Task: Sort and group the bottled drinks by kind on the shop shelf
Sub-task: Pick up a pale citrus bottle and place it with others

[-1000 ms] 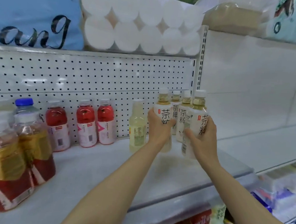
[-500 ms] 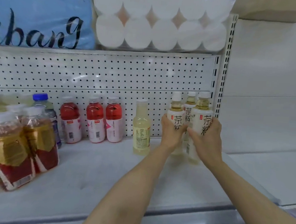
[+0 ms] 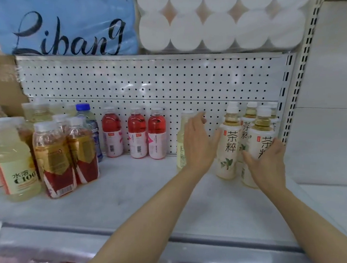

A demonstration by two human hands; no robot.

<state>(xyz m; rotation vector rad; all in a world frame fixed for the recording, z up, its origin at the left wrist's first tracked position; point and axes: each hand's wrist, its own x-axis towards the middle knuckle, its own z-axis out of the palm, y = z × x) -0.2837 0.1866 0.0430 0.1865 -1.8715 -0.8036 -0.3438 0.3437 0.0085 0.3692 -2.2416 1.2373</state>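
Note:
Several white-labelled tea bottles stand grouped at the shelf's right end; the front left one (image 3: 227,149) stands free. My right hand (image 3: 268,166) grips the front right tea bottle (image 3: 260,137) low on its body. My left hand (image 3: 198,143) is spread, fingers straight, in front of a pale yellow bottle (image 3: 181,146) just left of the group; I cannot tell if it touches it. Three red drinks (image 3: 136,137) line the pegboard. At far left are amber tea bottles (image 3: 53,160), a blue-capped water bottle (image 3: 87,119) and a C100 bottle (image 3: 16,161).
The white shelf board (image 3: 143,195) runs to a front rail. A pegboard back (image 3: 151,82) and a slotted upright post (image 3: 301,78) bound it. Above sit toilet rolls (image 3: 217,25) and a blue pack (image 3: 63,17). Another white shelf (image 3: 331,158) lies to the right.
My left hand has let go of the front left tea bottle and moved left, fingers spread, over the pale yellow bottle. The view has swung left and closer.

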